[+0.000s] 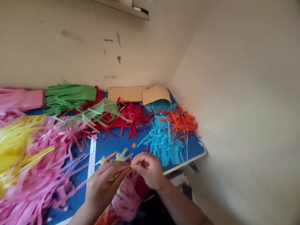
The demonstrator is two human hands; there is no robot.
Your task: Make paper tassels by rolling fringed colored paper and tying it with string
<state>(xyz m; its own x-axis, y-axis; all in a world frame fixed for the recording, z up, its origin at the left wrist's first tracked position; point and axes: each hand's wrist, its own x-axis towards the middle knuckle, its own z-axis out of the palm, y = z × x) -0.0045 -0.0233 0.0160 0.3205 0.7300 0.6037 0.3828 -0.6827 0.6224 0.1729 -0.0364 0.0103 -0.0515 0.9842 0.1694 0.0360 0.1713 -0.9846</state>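
1. At the near middle of the scene, two bare hands meet: left hand [103,176] and right hand [151,172], fingertips close together and pinched on one small twist of yellow paper [131,166].
2. Below the hands is one loose bunch of pink, yellow and red fringed tissue paper [126,201]; its strips overlap too much to count.
3. Along the far side lie two tan folded paper pieces [127,94], side by side, and one green fringed paper stack [82,93] to their left.
4. One pale green fringed tissue piece [105,107] overlaps red fringed paper [132,115]; bright blue fringed paper [161,137] and one orange fringed clump [184,122] lie at the right.
5. Blue tabletop [107,142] shows bare between the hands and the red fringe, with one small orange-brown scrap [133,145] there. Its white-rimmed corner ends at the right, near a plain wall [243,103].
6. Pink fringed tissue [30,200] and yellow fringed tissue [14,140] crowd the left side; one thin white cord [187,137] crosses the right end.
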